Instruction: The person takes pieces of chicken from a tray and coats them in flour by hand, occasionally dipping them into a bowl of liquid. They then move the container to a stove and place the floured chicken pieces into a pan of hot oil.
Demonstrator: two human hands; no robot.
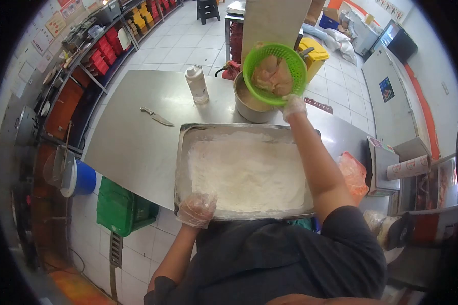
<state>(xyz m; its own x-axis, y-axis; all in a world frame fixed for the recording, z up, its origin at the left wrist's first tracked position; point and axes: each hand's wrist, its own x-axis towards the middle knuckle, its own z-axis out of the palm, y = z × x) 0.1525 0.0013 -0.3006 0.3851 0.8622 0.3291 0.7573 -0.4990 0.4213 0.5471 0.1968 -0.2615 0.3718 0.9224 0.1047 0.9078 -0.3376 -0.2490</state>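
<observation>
My right hand [294, 108], in a clear plastic glove, grips the near rim of a green colander [298, 61]. Pieces of raw chicken [273, 74] lie inside the colander, which is tilted and held over a round metal pot [254, 108]. Pale contents show in the pot, partly covered by the colander. My left hand [197, 209], gloved and dusted with white powder, is at the near left corner of a large metal tray [179, 157]; its fingers are not clear. White flour-like powder [244, 173] fills the tray.
A knife [156, 116] and a white bottle [197, 85] are on the steel table [130, 122]. An orange plastic bag [352, 175] lies to the right. A green bin [119, 206] and blue bucket [83, 178] stand left. Behind the pot is a yellow container [314, 55].
</observation>
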